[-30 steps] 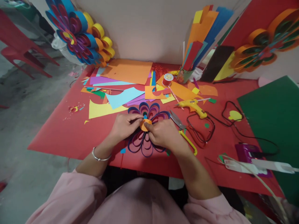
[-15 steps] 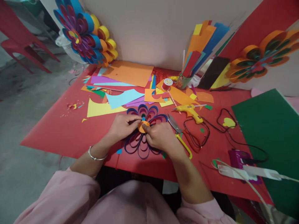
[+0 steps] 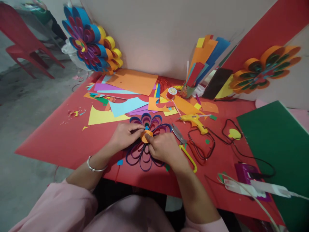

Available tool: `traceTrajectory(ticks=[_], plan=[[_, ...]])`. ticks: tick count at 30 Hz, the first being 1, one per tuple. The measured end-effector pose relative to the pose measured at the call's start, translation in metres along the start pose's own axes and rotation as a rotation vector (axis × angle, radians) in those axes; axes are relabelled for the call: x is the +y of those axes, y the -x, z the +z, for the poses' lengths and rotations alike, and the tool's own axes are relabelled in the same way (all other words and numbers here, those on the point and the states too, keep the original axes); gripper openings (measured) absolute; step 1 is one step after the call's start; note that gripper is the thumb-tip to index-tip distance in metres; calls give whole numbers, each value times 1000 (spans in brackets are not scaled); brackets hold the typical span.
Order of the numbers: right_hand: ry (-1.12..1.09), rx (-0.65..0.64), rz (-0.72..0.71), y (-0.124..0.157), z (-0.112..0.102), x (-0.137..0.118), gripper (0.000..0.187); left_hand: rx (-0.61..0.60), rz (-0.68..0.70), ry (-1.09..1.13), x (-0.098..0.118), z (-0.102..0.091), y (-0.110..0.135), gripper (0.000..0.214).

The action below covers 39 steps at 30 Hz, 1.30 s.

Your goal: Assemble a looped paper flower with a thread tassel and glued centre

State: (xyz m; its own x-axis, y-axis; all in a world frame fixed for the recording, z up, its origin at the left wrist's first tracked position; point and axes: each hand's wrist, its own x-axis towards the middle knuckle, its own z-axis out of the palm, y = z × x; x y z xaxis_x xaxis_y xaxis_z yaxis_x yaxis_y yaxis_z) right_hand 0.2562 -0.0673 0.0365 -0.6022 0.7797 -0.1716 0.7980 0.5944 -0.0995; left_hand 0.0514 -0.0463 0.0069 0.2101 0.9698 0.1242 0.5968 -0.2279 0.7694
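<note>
A quilled paper flower point(image 3: 145, 166) with blue, purple and red looped petals lies on the red table in front of me. Over its centre is an orange paper disc point(image 3: 145, 138). My left hand point(image 3: 127, 133) is closed, thumb and forefinger pinched at the disc's upper left edge, near a small blue bit. From the other side my right hand point(image 3: 164, 145) is curled, with a fingertip pressed onto the disc. What lies beneath the disc is hidden. Scissors point(image 3: 180, 137) with yellow and red handles lie just right of the flower, beyond my right hand.
A yellow glue gun point(image 3: 194, 121) lies behind the scissors, its black cord running right to a power strip point(image 3: 241, 188). Paper scraps and a thread spool point(image 3: 171, 92) cover the back. Green card point(image 3: 277, 151) is at right. Finished paper flowers point(image 3: 88, 43) lean against the wall.
The camera view has tilted slightly, so the scene sits a little lower in the picture. Both hands keep their places at the orange disc.
</note>
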Motion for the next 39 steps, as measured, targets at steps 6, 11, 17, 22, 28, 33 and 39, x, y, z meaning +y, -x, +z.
traceTrajectory(ticks=[6,11,17,22,28,33,39], plan=[[16,-11,11,1,0,0,49,0,-21,21,3,-1,0,23],[-7,-10,8,0,1,0,52,9,-3,23,2,-1,1,22],[-3,-5,5,1,-2,-1,50,8,-12,12,1,0,0,22],[-5,-8,7,2,-2,-1,52,2,2,3,1,-1,0,23],[-10,14,2,1,0,-1,48,-2,-6,23,1,-1,0,24],[-3,18,8,0,2,-1,48,-10,-14,28,1,-1,0,25],[-3,-9,15,-1,-1,-2,46,-17,-17,31,2,0,1,27]])
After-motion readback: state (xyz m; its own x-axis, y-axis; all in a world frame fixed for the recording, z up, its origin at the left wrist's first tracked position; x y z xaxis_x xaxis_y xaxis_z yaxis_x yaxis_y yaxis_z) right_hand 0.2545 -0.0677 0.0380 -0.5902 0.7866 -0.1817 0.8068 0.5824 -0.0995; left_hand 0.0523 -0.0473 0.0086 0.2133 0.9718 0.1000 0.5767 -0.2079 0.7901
